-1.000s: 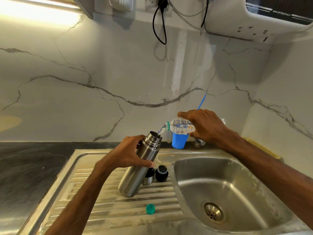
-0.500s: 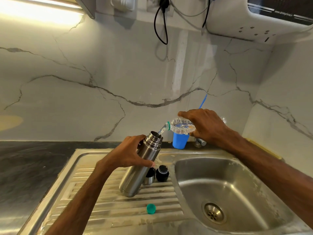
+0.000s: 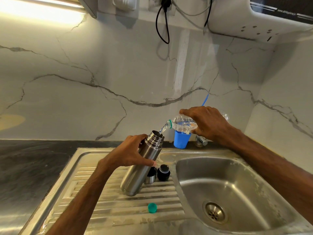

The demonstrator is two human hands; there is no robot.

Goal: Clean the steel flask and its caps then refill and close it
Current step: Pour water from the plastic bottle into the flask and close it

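Over ribbed drainboard (image 3: 118, 200), left hand (image 3: 128, 156) gripped tilted steel flask (image 3: 142, 167); right hand (image 3: 206, 122) clasped plastic bottle (image 3: 182, 124), water streaming into flask mouth; caps (image 3: 163, 173) beside base.

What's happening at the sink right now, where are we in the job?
The left hand grips the steel flask, tilted with its base on the drainboard. The right hand holds a plastic bottle tipped toward it, pouring water into the open mouth. The black stopper and steel cup cap stand beside the flask, not yet on. A green bottle cap lies nearer the camera.
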